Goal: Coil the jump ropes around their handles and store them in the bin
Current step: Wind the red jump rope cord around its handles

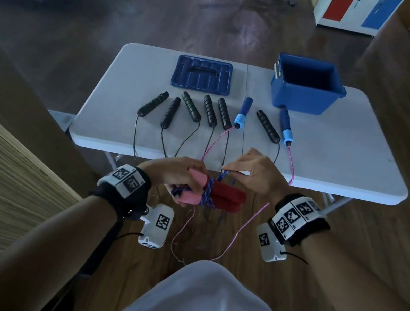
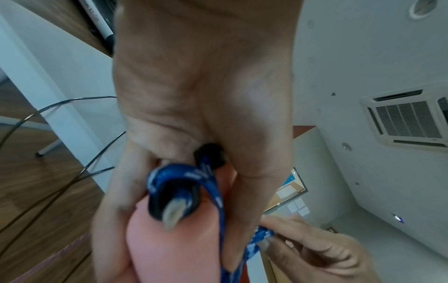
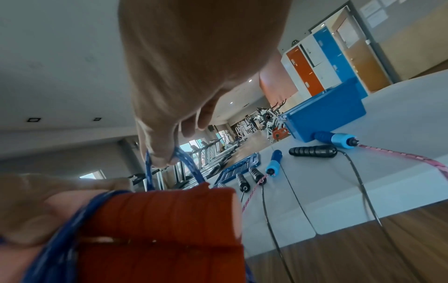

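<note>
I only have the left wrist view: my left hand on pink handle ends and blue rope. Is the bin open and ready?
Observer: Yes, the blue bin stands open at the far right of the table; its lid lies flat to its left.
Operator: What's left on the table?
Observer: Six black handles and two blue handles, in a row.
Operator: Where does the wrap sit?
Observer: The blue rope circles the red-and-pink handles where pink meets red.
</note>
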